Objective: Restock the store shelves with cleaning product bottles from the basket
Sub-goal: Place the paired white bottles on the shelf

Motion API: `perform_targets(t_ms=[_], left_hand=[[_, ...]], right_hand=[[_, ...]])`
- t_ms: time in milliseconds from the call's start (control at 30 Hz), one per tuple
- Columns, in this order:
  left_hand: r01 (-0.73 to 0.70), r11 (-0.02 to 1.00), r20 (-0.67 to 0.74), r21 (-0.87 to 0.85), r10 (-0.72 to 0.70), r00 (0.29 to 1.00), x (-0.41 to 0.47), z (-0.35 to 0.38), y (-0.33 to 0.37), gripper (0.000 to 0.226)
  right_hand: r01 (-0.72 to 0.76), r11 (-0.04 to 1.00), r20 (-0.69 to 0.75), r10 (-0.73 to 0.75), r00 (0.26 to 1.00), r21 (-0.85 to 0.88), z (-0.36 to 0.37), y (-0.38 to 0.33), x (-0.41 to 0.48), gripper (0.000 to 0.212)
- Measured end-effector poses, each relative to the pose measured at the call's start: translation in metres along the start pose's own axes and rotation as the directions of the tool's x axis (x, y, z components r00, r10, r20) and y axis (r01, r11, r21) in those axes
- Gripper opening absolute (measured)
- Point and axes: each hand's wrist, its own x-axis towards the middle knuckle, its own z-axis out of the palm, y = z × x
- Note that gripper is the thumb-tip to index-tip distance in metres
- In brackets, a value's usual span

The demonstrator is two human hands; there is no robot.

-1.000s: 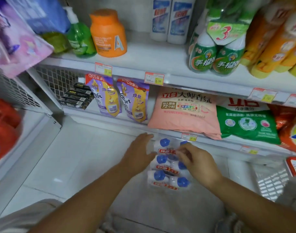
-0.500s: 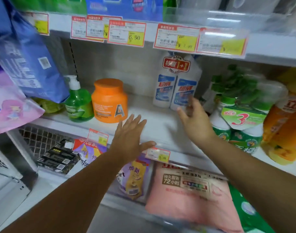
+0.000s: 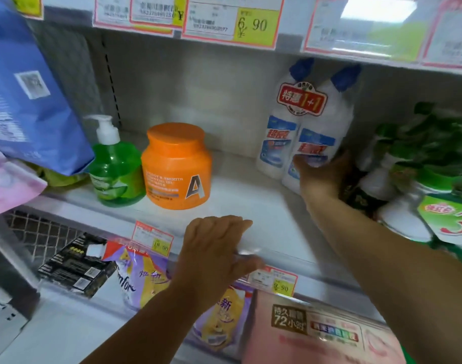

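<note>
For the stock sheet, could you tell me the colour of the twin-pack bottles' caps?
Dark blue caps on the twin-pack bottles; head view.

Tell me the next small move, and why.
Probably slide the twin pack of white bottles back and set it straight: the right hand grips its base, it looks tilted, and bare shelf lies beside it. The left hand rests on the shelf's front edge.
</note>
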Motion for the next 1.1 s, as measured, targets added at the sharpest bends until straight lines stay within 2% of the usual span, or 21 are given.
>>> perform_targets(t_ms=[100,200,300,367,433,500,567,633,700,767,800,900,1000,1033,1100], left_hand=[[-0.010,1.000,-0.007,-0.003,0.010,1.000,-0.001,0.000,0.001,0.065],[-0.004,1.000,0.003,-0.009,0.004,1.000,-0.001,-0.001,0.001,0.065],[0.010,1.000,0.033,-0.012,-0.009,0.999,0.001,-0.003,0.001,0.072],[0.032,0.999,0.105,-0.031,-0.029,0.994,0.004,-0.010,0.004,0.084],[0.076,0.997,0.216,-0.030,-0.068,0.974,0.008,-0.020,0.008,0.105],[0.224,0.963,0.320,-0.148,-0.167,0.932,0.011,-0.034,0.013,0.122],[0.412,0.804,0.295,-0.430,-0.306,0.905,0.005,-0.054,0.023,0.112],[0.494,0.588,0.266,-0.640,-0.434,0.861,-0.017,-0.084,0.038,0.075],[0.600,0.345,0.373,-0.722,-0.537,0.757,-0.048,-0.115,0.058,0.043],[0.639,0.128,0.508,-0.758,-0.499,0.702,-0.076,-0.140,0.074,0.040],[0.646,0.067,0.559,-0.761,-0.437,0.704,-0.088,-0.150,0.082,0.043],[0.676,-0.055,0.663,-0.735,-0.263,0.701,-0.116,-0.179,0.115,0.047],[0.656,-0.111,0.663,-0.747,-0.204,0.721,-0.141,-0.191,0.146,0.048],[0.644,-0.116,0.652,-0.756,-0.230,0.723,-0.147,-0.192,0.155,0.051],[0.623,-0.093,0.618,-0.776,-0.307,0.724,-0.157,-0.192,0.169,0.057]], right_hand=[[0.057,0.998,0.103,-0.060,0.993,0.034,0.005,-0.003,-0.014,0.084],[0.025,0.999,0.223,-0.034,0.974,0.046,0.004,-0.018,-0.021,0.057],[-0.006,0.996,0.250,-0.017,0.968,0.093,-0.016,-0.031,-0.028,0.028],[-0.026,0.983,0.258,-0.022,0.966,0.183,-0.036,-0.042,-0.040,0.023],[-0.112,0.952,0.294,0.024,0.955,0.285,-0.059,-0.054,-0.058,0.020],[-0.243,0.906,0.406,0.088,0.910,0.347,-0.087,-0.070,-0.081,0.018],[-0.353,0.862,0.543,0.111,0.832,0.364,-0.120,-0.084,-0.107,0.018],[-0.415,0.833,0.630,0.106,0.769,0.367,-0.152,-0.094,-0.131,0.021],[-0.436,0.827,0.679,0.093,0.728,0.355,-0.185,-0.099,-0.153,0.024],[-0.454,0.830,0.729,0.087,0.679,0.324,-0.216,-0.100,-0.175,0.026],[-0.465,0.831,0.755,0.086,0.650,0.305,-0.231,-0.099,-0.186,0.029],[-0.488,0.826,0.825,0.051,0.562,0.281,-0.273,-0.094,-0.215,0.038],[-0.466,0.844,0.858,0.014,0.513,0.265,-0.307,-0.086,-0.233,0.041],[-0.424,0.874,0.854,0.020,0.520,0.238,-0.316,-0.084,-0.235,0.044],[-0.277,0.943,0.792,0.026,0.610,0.183,-0.329,-0.081,-0.233,0.056]])
